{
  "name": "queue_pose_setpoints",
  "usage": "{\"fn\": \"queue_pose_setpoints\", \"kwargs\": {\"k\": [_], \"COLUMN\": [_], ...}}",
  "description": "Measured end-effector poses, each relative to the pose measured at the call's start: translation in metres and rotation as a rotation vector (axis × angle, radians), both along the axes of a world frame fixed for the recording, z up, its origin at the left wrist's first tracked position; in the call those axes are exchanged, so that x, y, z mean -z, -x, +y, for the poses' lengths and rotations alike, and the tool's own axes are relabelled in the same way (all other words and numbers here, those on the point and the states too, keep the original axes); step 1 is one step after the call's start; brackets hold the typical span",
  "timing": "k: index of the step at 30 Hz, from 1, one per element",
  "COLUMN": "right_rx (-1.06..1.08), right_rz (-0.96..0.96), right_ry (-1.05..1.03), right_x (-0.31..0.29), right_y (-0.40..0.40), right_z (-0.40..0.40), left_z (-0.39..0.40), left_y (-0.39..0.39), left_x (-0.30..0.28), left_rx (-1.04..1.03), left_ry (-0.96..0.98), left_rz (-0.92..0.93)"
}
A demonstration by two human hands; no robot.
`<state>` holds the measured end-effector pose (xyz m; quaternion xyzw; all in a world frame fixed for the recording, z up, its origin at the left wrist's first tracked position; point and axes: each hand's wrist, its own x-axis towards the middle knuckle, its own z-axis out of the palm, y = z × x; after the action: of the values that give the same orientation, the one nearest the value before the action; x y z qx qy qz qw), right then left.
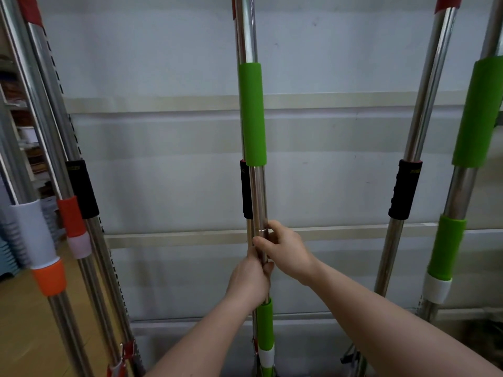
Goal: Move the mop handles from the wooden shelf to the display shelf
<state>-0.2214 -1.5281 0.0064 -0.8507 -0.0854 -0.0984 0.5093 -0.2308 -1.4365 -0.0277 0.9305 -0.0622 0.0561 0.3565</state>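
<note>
While a pale grey panelled wall (163,172) with flat cream horizontal rails fills the background, several long mop handles stand upright or lean against it. At the far left, a cluster of shiny round metal poles (40,131) slants across the view, wearing smooth orange, white and pale sleeves and one black ribbed grip; beside them runs a dark perforated upright strip (79,148). On the right, two more poles lean: one chrome pole with a black ribbed grip (405,189), and just beside it a pole with thick matte green foam sleeves (479,112) and a white collar lower down.

In the middle stands the centre mop handle (258,197), a polished steel tube with a long green foam sleeve above, a shorter green sleeve and white collar near its foot. Directly behind it, touching or nearly so, a second pole with a black grip (245,191) shows only at its left edge.

Both hands grip the bare steel stretch of the centre handle: the right hand (285,251) wraps it higher up, the left hand (251,278) curls round it just below, the two touching.
</note>
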Motion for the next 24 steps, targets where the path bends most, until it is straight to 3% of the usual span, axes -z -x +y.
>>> {"fn": "queue_pose_setpoints", "kwargs": {"k": [16, 22, 24], "right_rx": [-0.020, -0.042, -0.069], "right_rz": [0.006, 0.077, 0.136], "right_ry": [0.047, 0.062, 0.146], "right_x": [-0.002, 0.001, -0.001], "right_y": [0.013, 0.016, 0.018], "right_z": [0.005, 0.003, -0.001], "left_z": [0.003, 0.006, 0.008], "left_y": [0.008, -0.016, -0.005], "left_x": [0.000, 0.026, 0.014], "left_rx": [-0.030, 0.021, 0.015], "left_ry": [0.103, 0.354, 0.359], "left_rz": [0.082, 0.226, 0.275]}}
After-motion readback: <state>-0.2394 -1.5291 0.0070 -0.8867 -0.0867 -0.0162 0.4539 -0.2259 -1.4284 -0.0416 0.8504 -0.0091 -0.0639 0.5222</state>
